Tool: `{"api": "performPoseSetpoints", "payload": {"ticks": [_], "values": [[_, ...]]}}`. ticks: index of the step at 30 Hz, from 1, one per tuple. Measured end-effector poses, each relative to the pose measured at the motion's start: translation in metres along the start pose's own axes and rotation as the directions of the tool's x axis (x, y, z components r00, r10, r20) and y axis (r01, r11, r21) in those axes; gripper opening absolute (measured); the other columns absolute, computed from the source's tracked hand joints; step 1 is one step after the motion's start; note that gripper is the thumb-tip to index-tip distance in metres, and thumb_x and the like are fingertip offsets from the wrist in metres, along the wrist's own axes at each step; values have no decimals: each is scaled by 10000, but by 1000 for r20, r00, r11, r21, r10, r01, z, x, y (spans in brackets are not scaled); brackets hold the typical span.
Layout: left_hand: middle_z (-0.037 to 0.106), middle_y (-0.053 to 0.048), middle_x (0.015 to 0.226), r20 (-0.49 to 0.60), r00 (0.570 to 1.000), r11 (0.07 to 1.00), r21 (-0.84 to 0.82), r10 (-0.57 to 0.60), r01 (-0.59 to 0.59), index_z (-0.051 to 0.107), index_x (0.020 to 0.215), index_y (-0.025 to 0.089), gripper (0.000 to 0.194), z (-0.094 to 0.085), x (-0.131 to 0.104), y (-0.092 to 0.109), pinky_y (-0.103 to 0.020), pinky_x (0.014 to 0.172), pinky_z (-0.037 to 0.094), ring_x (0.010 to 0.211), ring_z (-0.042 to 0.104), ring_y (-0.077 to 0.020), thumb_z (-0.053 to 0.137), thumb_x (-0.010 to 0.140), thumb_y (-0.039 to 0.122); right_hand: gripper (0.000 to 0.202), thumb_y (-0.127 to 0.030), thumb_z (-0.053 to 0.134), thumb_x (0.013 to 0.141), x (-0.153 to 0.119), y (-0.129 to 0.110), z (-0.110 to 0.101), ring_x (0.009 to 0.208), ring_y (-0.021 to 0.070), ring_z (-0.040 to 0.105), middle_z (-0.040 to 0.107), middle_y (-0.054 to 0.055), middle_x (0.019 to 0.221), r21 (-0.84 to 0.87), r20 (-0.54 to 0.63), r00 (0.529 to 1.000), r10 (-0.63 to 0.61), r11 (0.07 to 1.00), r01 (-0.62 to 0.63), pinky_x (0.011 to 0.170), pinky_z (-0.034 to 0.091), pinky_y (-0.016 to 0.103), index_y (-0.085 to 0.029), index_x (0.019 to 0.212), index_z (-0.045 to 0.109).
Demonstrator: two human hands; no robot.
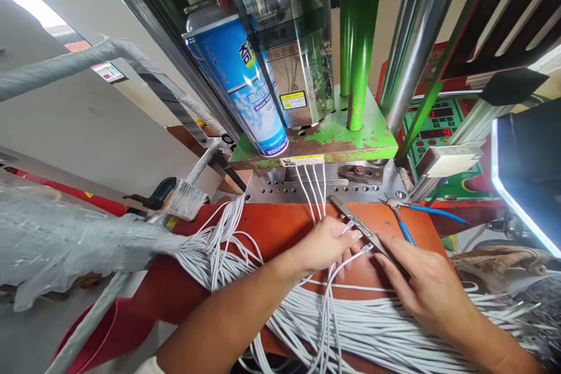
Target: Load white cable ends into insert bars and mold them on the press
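Observation:
My left hand [331,245] is closed on white cables, whose small connector ends [348,226] poke out by its thumb. A flat metal bar [357,220] with slots slants from the press base down to my right hand [416,274], whose fingers are closed on its lower end. One more cable connector [367,248] lies against the bar, between the two hands. Behind them, several white cables [314,187] run from under the green press plate [315,143] down to my left hand. A big bundle of white cables [359,327] stretches across the orange table below my forearms.
Blue-handled pliers [405,216] lie at the right of the orange table [272,222]. A blue spray can [239,82] stands on the press plate. Plastic wrap [87,245] covers the cables at left. A bright lamp [526,187] and a control panel [442,128] are at right.

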State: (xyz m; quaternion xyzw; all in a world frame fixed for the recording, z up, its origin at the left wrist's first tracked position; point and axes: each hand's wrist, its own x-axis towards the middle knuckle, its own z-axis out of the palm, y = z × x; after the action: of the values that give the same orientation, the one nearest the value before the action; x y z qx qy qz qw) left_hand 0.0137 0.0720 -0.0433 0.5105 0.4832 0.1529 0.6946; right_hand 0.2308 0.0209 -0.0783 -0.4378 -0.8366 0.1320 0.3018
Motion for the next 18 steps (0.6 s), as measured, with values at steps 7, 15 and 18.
{"api": "performPoseSetpoints", "payload": {"ticks": [7, 15, 18], "values": [[557, 13, 595, -350, 896, 932, 326, 272, -155, 589, 814, 164, 381, -15, -5, -4, -203, 479, 354, 498, 501, -97, 486, 1002, 479, 280, -314, 479, 1069, 0, -1, 1, 889, 218, 710, 717, 84, 1119, -138, -132, 989, 60, 987, -78, 827, 517, 338, -181, 1291, 586], [621, -25, 673, -60, 995, 996, -39, 78, -80, 619, 902, 118, 356, -20, -4, 3, -208, 464, 437, 461, 587, -108, 586, 928, 471, 276, -302, 467, 1066, 1, -3, -1, 870, 207, 712, 721, 80, 1108, -59, -68, 995, 74, 995, -79, 833, 542, 329, -198, 1287, 596], [640, -41, 711, 10, 995, 992, -66, 104, -103, 622, 905, 114, 396, -24, -2, 4, -199, 470, 435, 474, 582, -94, 649, 896, 509, 278, -319, 465, 1068, 3, -3, -1, 856, 206, 706, 720, 82, 1084, -34, -61, 996, 72, 997, -74, 806, 542, 322, -193, 1279, 594]]}}
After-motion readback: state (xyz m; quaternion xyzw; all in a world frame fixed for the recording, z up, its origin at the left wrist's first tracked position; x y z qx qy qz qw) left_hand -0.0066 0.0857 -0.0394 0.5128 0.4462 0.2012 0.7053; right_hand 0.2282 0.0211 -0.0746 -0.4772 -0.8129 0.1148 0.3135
